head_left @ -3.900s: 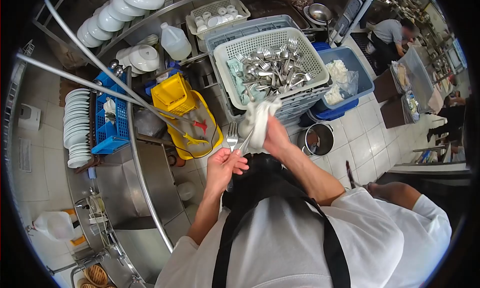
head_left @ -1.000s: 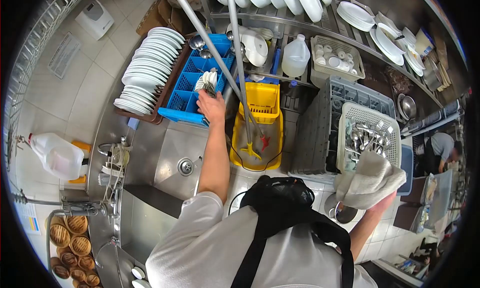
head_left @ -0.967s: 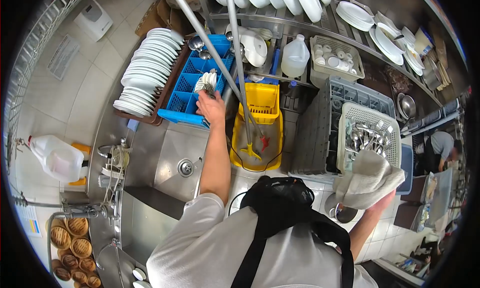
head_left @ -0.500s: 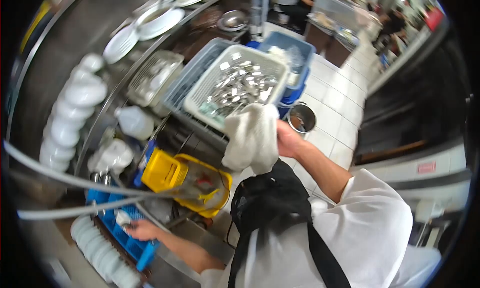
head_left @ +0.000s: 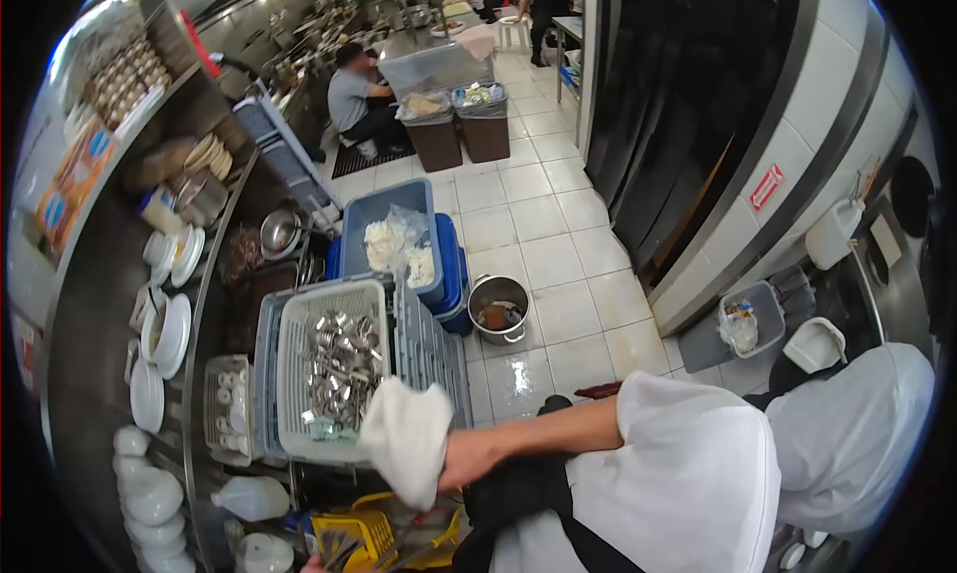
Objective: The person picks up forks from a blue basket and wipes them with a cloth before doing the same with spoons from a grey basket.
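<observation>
My right hand (head_left: 465, 457) is closed round a bunched white cloth (head_left: 409, 435), which hangs in front of the near edge of a white plastic basket (head_left: 291, 374). Loose metal cutlery (head_left: 344, 364) fills that basket. Of my left hand (head_left: 315, 565) only a sliver shows at the bottom edge, beside some thin metal pieces (head_left: 344, 553); its fingers are mostly cut off. A yellow mop bucket (head_left: 371, 528) stands between and below the two hands.
A blue-grey tub (head_left: 357, 229) with white contents and a metal pot (head_left: 498, 310) on the tiled floor lie ahead. Shelves with bowls (head_left: 154, 495) and plates (head_left: 148, 396) line the left. One person (head_left: 351, 100) crouches farther off; a white-sleeved person (head_left: 847, 433) is close right.
My view has swung up and to the right, showing more of the aisle. The cloth stays in my right hand. My left hand has dropped almost out of the picture.
</observation>
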